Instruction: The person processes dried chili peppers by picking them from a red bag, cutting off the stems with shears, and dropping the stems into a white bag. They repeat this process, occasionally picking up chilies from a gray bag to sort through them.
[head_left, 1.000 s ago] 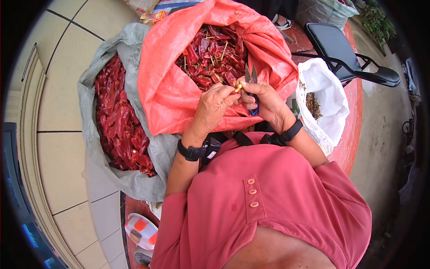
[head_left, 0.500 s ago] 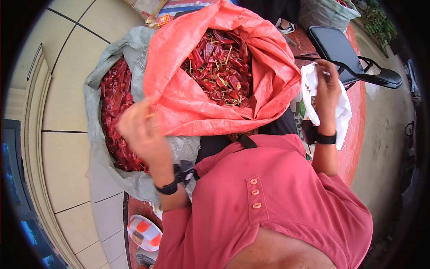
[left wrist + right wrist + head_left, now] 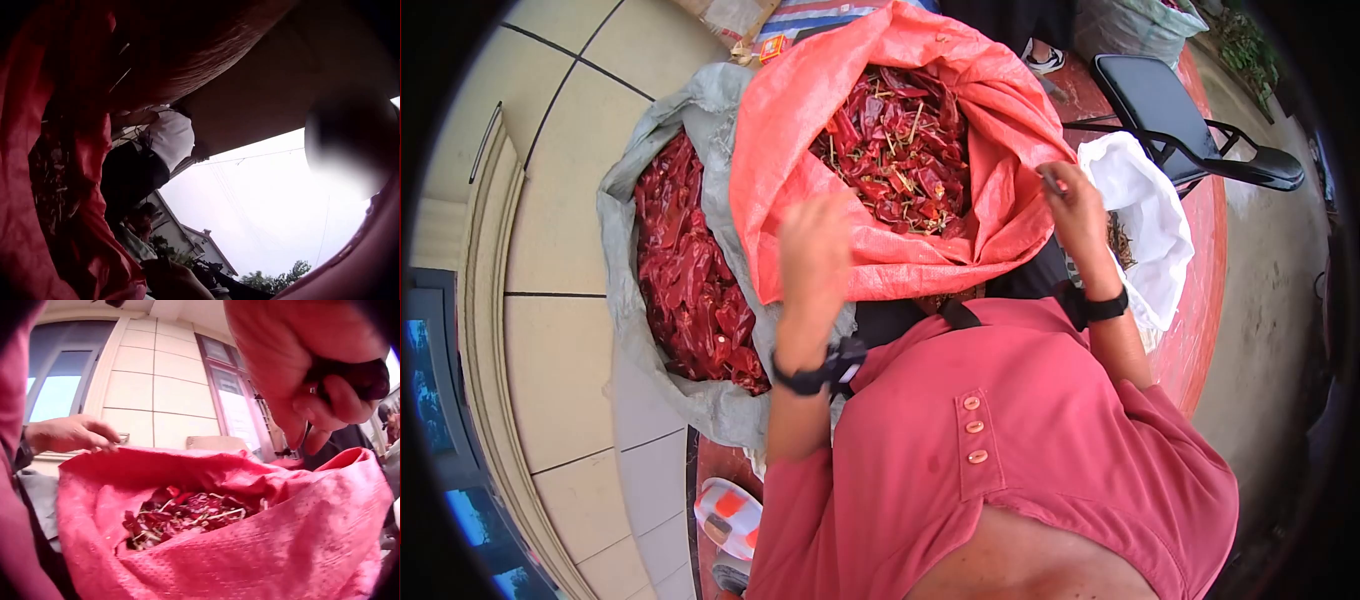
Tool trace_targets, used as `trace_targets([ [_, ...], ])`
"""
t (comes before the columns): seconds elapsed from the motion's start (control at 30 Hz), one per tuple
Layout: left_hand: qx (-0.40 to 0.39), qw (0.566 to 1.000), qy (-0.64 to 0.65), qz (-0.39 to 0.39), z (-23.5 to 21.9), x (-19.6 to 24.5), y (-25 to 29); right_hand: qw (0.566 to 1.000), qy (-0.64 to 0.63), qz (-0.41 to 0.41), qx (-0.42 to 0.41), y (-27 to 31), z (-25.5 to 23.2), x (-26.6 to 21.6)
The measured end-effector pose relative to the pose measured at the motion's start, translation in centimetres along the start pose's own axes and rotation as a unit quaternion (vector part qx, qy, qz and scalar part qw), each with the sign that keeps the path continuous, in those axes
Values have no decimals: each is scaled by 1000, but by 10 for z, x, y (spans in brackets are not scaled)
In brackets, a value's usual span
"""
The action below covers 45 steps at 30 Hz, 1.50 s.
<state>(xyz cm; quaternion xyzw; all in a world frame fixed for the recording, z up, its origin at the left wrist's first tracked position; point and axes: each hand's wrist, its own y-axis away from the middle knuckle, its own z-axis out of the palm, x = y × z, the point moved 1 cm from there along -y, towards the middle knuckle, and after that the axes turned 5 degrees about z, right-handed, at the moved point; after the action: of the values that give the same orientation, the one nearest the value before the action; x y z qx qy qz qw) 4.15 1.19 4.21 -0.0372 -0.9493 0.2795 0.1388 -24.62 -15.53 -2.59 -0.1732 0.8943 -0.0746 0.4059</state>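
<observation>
The pink-red sack (image 3: 785, 130) holds dried red chillies (image 3: 895, 165) with pale stems among them. My left hand (image 3: 813, 255), blurred in the head view, hovers over the sack's near left side; its fingers are loosely extended around nothing visible. Over the sack's right rim, my right hand (image 3: 1082, 215) grips scissors by their dark handles (image 3: 356, 378), with the blades mostly hidden behind the fingers. To the left, a grey sack (image 3: 625, 215) is filled with deep-red chillies (image 3: 685, 270). A white bag (image 3: 1160, 260) beside my right forearm contains brownish stem bits (image 3: 1118, 243).
A black folding chair (image 3: 1150, 95) stands at the far right, near another pale sack (image 3: 1135, 35). Someone's shoe (image 3: 1045, 58) shows beyond the pink-red sack. An orange-and-white checked object (image 3: 728, 515) lies at lower left, by the tiled floor (image 3: 565, 370).
Both hands were together over the pink-red sack, then parted, left over the grey sack and right over the white bag. Now both have moved back inward to the pink-red sack.
</observation>
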Motion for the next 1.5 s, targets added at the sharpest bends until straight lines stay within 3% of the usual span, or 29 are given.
trace_targets([
  [0.07, -16, 1000, 1, 26, 53, -15, -4, 998, -24, -37, -32, 7, 10, -23],
  [0.17, -65, 994, -86, -26, 95, -41, -8, 994, -45, -45, -88, 18, 11, -41],
  [0.27, -91, 991, -59, -84, 98, -46, -12, 990, -46, -45, -122, 25, 13, -33],
  [0.4, 53, 991, 78, -92, 87, -35, -13, 990, -45, -43, -123, 27, 18, -28],
  [0.5, 73, 903, 347, -241, 81, -22, -8, 987, -59, -51, -139, 25, 25, -33],
  [0.63, 85, 888, 381, -244, 63, -6, -8, 981, -53, -59, -175, 27, 31, -40],
  [0.83, 123, 890, 379, -219, 32, 16, -7, 981, -34, -73, -177, 28, 37, -34],
  [0.93, 184, 892, 373, -178, 7, 18, -5, 980, -56, -60, -179, 27, 41, -34],
  [1.03, 288, 923, 211, -142, -44, 19, 2, 979, -60, -57, -188, 21, 46, -36],
  [1.07, 308, 939, 53, -141, -63, 12, 3, 978, -57, -58, -192, 18, 49, -36],
  [1.17, 396, 888, 27, -232, -100, -15, 10, 976, -66, -63, -198, 4, 62, -45],
  [1.23, 332, 912, -149, -187, -119, -45, 12, 973, -96, -71, -198, -8, 85, -40],
  [1.3, 323, 906, -145, -231, -121, -60, 18, 974, -104, -56, -192, -14, 103, -41],
  [1.37, 311, 900, -132, -275, -120, -60, 18, 980, -88, -17, -178, -22, 115, -46],
  [1.43, 293, 893, -110, -324, -108, -18, 12, 984, -67, 4, -163, -25, 132, -37],
  [1.5, 276, 928, 49, -246, -79, 0, 14, 985, -33, 33, -167, -26, 138, -38],
])
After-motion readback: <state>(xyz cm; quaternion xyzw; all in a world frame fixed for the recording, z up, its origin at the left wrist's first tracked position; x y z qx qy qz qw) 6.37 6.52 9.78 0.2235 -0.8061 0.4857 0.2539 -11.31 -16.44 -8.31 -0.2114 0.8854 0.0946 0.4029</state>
